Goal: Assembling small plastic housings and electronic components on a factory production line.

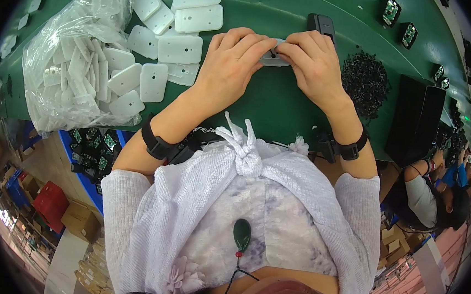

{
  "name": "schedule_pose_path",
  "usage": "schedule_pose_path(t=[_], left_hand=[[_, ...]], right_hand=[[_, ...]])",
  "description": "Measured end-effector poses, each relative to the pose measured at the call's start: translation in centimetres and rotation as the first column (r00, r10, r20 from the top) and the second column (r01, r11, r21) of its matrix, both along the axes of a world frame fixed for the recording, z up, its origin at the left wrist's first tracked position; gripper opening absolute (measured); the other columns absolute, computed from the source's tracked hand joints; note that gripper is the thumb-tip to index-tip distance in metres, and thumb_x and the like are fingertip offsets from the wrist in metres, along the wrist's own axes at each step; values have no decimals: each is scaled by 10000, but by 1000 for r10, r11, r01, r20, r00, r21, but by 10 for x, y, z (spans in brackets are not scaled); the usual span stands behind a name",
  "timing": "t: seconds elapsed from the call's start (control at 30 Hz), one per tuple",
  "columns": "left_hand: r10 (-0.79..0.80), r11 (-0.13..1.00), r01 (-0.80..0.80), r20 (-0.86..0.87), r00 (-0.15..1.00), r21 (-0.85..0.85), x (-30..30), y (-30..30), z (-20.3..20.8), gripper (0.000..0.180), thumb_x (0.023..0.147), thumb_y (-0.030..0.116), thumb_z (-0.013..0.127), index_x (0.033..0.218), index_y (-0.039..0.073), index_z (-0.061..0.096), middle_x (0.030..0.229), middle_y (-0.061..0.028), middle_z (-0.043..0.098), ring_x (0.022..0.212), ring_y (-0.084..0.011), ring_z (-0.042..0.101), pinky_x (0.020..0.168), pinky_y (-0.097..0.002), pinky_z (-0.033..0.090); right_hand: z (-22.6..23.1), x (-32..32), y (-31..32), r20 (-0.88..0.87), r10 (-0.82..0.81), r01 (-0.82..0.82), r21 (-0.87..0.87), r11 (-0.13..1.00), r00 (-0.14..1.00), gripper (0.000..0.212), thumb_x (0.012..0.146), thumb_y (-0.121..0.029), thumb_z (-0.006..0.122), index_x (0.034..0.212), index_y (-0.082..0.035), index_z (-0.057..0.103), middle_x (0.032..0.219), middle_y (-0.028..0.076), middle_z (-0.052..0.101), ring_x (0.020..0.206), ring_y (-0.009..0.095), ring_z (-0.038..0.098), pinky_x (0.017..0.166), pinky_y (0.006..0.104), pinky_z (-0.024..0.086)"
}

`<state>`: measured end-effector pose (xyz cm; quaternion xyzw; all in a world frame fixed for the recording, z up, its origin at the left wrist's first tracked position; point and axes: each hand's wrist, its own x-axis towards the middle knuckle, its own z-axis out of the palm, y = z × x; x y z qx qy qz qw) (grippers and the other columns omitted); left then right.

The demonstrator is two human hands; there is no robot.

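Note:
Over the green table, a white plastic plate (276, 60) is held between the fingertips of both hands. My left hand (232, 64) pinches its left side. Curled over its right end is my right hand (315, 65), thumb and forefinger close to a small black part (273, 52) at the plate's upper edge. The fingers hide much of the plate and of that part. Just beyond my right hand lies a black plastic housing (321, 25). A heap of small black parts (366, 82) spreads to the right of it.
Left of my hands lie several loose white plates (180, 49) and an open clear bag (81, 74) full of them. A black box (416, 120) stands at right. Black housings with green circuit boards (390, 11) sit far right. Another person (428, 195) works at the right.

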<state>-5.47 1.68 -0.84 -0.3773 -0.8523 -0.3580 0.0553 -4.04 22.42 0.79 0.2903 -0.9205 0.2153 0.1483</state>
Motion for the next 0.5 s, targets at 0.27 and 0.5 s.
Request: schedule_pose_path(t=[0.27,0.5], left_hand=[[5,1000,-6,46,999,16,-4,6,4,577,711,-27,669,1260,59,514,1103,-115,550,1026,-304,512,882,-393,419],[-26,970,61,149,989,-234,-15,14,26,558,748,59,682,1270,65,485,1024,-152,538,948,-317,579,755,-387,481]], right_hand=[[7,14,-36,96,-238,233,63,971,967,162,748,-114,697,844,-44,587,855,45,552,805,245,520,713,358,398],[5,18,-25,257,-166,221,-204,954,952,118,778,16,634,882,-4,580,855,94,552,814,268,538,714,354,440]])
